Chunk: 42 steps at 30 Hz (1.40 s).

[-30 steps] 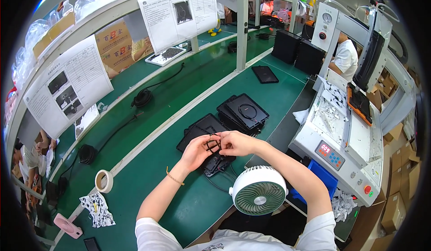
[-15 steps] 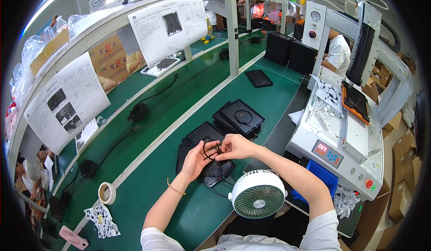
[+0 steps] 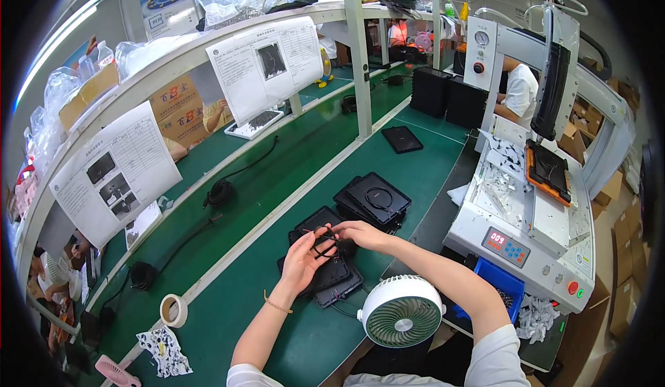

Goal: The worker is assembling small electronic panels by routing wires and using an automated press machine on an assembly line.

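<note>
A coiled black cable (image 3: 324,242) is held between my two hands over a group of flat black panels. My left hand (image 3: 305,259) has its fingers curled round the near side of the loops. From the right, my right hand (image 3: 361,234) pinches the cable at the top of the coil. Beneath them lie black rectangular panels (image 3: 334,297), partly hidden by my hands. Just beyond, more black panels (image 3: 374,198) are stacked, the top one with a cable loop lying on it.
A white round fan (image 3: 403,311) stands close by my right forearm. To the right is a white press machine (image 3: 478,227) with an orange-framed fixture (image 3: 547,172). A tape roll (image 3: 174,311) sits at left. Cable coils (image 3: 220,193) lie on the green belt beyond a pale rail.
The whole view has shifted slightly down and right. My right hand has moved over the top of the coil, and the cable loops look more bunched between my fingers.
</note>
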Motion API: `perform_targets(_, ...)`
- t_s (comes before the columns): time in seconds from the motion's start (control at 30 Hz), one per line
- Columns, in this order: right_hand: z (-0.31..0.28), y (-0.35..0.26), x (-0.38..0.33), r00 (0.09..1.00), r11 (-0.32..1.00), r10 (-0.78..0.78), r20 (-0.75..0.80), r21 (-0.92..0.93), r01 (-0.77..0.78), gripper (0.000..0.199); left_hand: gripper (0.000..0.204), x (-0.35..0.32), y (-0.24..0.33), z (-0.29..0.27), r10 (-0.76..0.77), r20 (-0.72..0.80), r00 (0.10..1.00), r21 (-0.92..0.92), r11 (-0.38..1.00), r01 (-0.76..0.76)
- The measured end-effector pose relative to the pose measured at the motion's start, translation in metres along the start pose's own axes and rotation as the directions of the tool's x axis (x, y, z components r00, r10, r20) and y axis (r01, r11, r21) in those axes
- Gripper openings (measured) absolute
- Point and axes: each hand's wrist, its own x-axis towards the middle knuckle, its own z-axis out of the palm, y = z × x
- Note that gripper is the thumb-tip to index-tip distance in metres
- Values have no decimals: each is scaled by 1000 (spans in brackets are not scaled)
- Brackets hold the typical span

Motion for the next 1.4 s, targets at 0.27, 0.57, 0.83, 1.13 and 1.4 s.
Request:
perform_targets(0.27,3,-39,-4,938,931,332,96,125,-342,30,26,4,-13,5,40,67,997,-81,996,-34)
perform_targets(0.57,-29,-56,-45,971,853,199,-136,512,-103,18,17,13,7,76,457,-95,884,376,839,-393)
perform_targets(0.83,-54,-101,-163,891,695,48,-452,656,296,7,12,15,23,135,744,266,613,741,249,-623)
perform_targets(1.13,-21,-106,-267,847,654,-8,-532,638,407,7,21,16,-14,208,553,518,652,758,55,-649)
perform_targets(1.4,-11,-104,-306,706,635,-56,-706,520,571,14,68,-6,-37,247,444,604,661,770,-112,-628)
